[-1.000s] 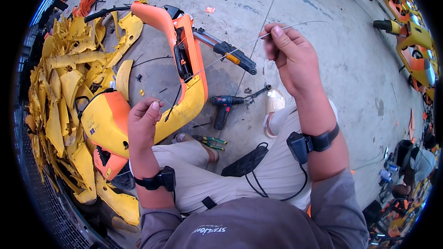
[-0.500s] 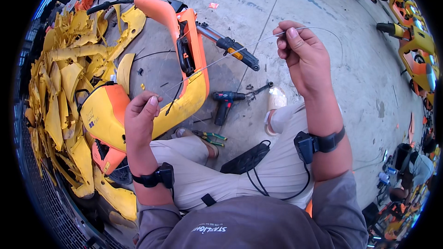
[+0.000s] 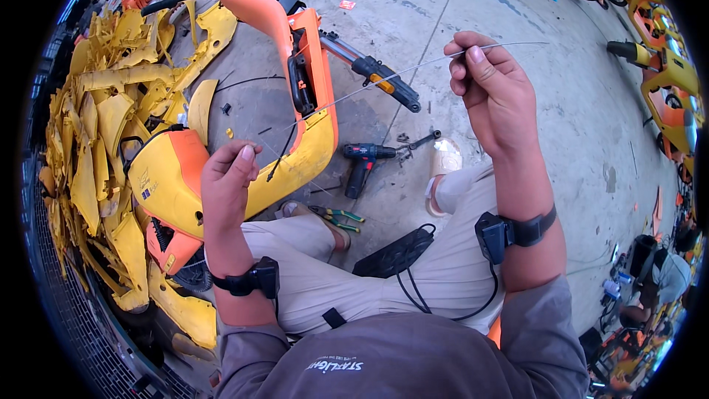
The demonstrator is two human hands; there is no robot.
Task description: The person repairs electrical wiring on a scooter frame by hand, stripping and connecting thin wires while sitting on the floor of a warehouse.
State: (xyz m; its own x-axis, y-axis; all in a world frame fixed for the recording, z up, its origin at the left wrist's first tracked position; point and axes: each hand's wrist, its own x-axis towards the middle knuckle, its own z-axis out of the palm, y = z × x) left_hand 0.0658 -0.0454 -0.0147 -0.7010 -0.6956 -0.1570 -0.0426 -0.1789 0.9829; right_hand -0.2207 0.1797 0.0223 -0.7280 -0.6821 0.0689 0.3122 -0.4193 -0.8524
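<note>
We pinch wire point(image 3: 421, 67) in left hand point(image 3: 227, 177) and right hand point(image 3: 498, 92); loose tip point(image 3: 543, 43) beyond right hand could whip if grip slips.

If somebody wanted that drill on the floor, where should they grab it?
Probably take the drill by its handle, coming from the near side, the picture's bottom: it appears to lie flat, the handle pointing that way and the chuck pointing right.

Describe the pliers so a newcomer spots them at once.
Find the orange and yellow scooter frame, then the cordless drill on the floor to its right. Below the drill in view lie the pliers, set apart from that dark tool by green handles.
</note>
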